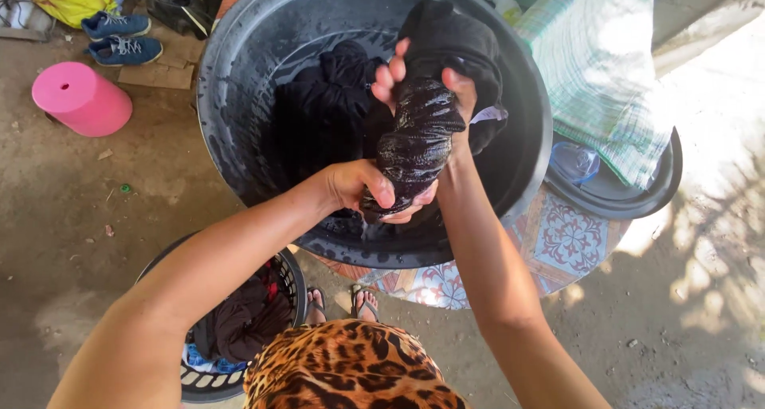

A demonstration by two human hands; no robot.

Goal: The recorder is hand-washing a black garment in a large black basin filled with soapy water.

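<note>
On the dirt ground sits a big black tub (239, 98). The left hand (357, 184) squeezes the low end of a wet black cloth (418, 138). Higher up, the right hand (430, 82) wraps its fingers (386, 78) tight around it. Far back lies a pink stool (80, 98).

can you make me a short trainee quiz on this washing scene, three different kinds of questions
1. True or false: both hands grip the twisted wet black cloth over the big dark round plastic tub.
2. Which hand grips the lower end of the cloth? A) left hand B) right hand
3. Fill in: the slotted dark laundry basket by the person's feet holds ____ clothes.

Key:
1. True. One hand is at each end of the cloth, above the tub.
2. A. The left hand is at the bottom and the right hand is at the top.
3. Dark, with a bit of red and blue showing.
</note>
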